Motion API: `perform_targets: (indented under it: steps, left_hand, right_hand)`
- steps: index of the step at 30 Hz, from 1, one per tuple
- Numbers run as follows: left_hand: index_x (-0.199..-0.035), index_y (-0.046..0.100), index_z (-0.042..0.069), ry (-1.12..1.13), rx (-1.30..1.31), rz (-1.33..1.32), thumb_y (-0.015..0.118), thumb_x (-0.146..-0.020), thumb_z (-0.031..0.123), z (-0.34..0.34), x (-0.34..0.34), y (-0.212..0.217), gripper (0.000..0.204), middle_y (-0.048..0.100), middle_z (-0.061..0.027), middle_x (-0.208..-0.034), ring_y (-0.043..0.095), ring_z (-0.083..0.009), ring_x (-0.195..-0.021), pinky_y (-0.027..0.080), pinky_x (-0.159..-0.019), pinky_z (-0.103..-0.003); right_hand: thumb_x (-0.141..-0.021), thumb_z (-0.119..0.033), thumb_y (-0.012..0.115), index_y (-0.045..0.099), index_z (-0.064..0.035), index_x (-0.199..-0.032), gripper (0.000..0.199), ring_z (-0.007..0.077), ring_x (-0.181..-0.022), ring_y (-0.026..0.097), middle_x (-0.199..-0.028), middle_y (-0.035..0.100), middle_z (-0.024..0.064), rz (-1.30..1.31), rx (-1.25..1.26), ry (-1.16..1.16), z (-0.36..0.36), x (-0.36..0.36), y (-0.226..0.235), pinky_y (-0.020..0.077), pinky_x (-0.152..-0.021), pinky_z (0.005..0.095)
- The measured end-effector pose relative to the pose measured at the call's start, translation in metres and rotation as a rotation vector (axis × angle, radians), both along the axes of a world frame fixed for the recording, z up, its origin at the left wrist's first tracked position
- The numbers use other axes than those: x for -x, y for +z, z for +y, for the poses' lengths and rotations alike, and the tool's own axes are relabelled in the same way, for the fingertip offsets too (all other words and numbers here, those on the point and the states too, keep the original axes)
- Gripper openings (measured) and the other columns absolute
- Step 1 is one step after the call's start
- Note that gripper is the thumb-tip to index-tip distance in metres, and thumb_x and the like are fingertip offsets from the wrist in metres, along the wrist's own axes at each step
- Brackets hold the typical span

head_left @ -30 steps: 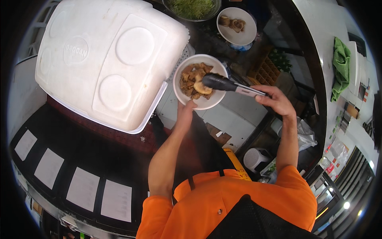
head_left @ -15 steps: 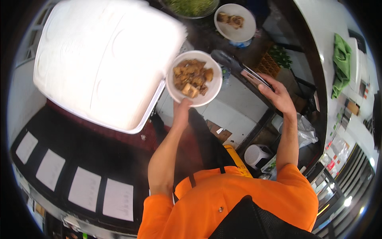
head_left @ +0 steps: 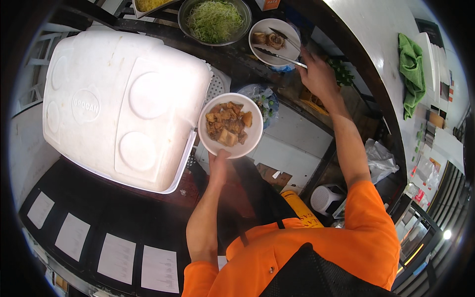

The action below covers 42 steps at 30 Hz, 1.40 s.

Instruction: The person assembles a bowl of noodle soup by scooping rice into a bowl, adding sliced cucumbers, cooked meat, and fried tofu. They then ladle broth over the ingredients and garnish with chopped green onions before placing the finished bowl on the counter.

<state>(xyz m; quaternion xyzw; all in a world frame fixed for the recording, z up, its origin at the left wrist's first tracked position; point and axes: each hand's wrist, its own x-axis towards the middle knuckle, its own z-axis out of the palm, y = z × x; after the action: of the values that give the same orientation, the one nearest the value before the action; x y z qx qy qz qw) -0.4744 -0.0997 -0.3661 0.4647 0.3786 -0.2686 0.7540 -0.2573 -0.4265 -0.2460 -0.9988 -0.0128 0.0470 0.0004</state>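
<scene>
My left hand (head_left: 218, 168) grips the near rim of a white bowl (head_left: 207, 141), its thumb over the edge. Chunks of brown cooked meat (head_left: 228, 123) lie in that bowl. Farther off, my right hand (head_left: 316, 72) is closed round a pair of tongs (head_left: 298, 63). The tongs' two arms are spread, and their dark tips reach into a second white bowl (head_left: 291, 30) on the counter. Pieces of browned meat (head_left: 272, 40) in it lie between or beside the tips; whether the tips touch them I cannot tell.
A big white cooler (head_left: 114, 114) stands at the left. Shredded green vegetable fills a metal basin (head_left: 247, 20) at the back, beside a tray of yellow shreds (head_left: 151, 4). White papers (head_left: 159, 270) lie on the black surface. A yellow cylinder (head_left: 301, 210) stands near my waist; a green cloth (head_left: 411, 74) lies right.
My right hand has carried the tongs forward and left, into the far bowl, and their arms are now spread. My left hand still holds its bowl. The view has shifted.
</scene>
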Motion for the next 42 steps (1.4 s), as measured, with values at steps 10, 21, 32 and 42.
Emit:
perform_targets:
  steps: [10,21,32,42]
  left_hand:
    - [-0.122,0.056,-0.004,0.039,-0.041,0.022,0.058,-0.086,0.006,-0.002,0.005,-0.002,0.037,0.061,-0.0118,-0.121,0.060,-0.0235,-0.115,0.048,-0.104,-0.039]
    - [-0.121,0.057,-0.004,0.032,-0.008,-0.003,0.058,-0.086,0.007,-0.004,0.005,-0.004,0.036,0.061,-0.0113,-0.121,0.061,-0.0229,-0.114,0.048,-0.104,-0.038]
    - [-0.141,0.047,-0.005,0.028,0.040,-0.038,0.059,-0.084,0.012,-0.017,-0.026,0.013,0.060,0.058,-0.0118,-0.128,0.056,-0.0212,-0.115,0.044,-0.101,-0.032]
    - [-0.145,0.040,-0.004,0.063,0.053,-0.017,0.057,-0.083,0.010,-0.024,-0.033,0.024,0.066,0.056,-0.0161,-0.130,0.058,-0.0253,-0.116,0.049,-0.099,-0.039]
  right_hand:
    - [-0.097,-0.031,0.069,0.066,-0.0075,-0.133,0.043,0.0364,-0.103,0.070,-0.114,0.071,0.0181,0.137,-0.199,0.025,-0.053,-0.031,-0.032,0.0553,-0.087,0.0451]
    - [-0.101,-0.030,0.068,0.056,-0.0017,-0.142,0.051,-0.0011,-0.065,0.032,-0.083,0.047,-0.0054,0.550,-1.347,-0.593,-0.111,0.059,-0.025,0.0245,-0.054,0.0169]
    - [-0.095,-0.028,0.074,0.063,0.0021,-0.134,0.050,0.0302,-0.094,0.072,-0.117,0.072,0.0198,0.674,-0.707,-0.003,0.007,0.095,0.094,0.0549,-0.079,0.0385]
    - [-0.092,-0.026,0.076,0.061,0.0008,-0.136,0.054,0.0310,-0.097,0.071,-0.114,0.072,0.0219,0.671,-0.592,0.036,0.025,0.091,0.094,0.0552,-0.079,0.0388]
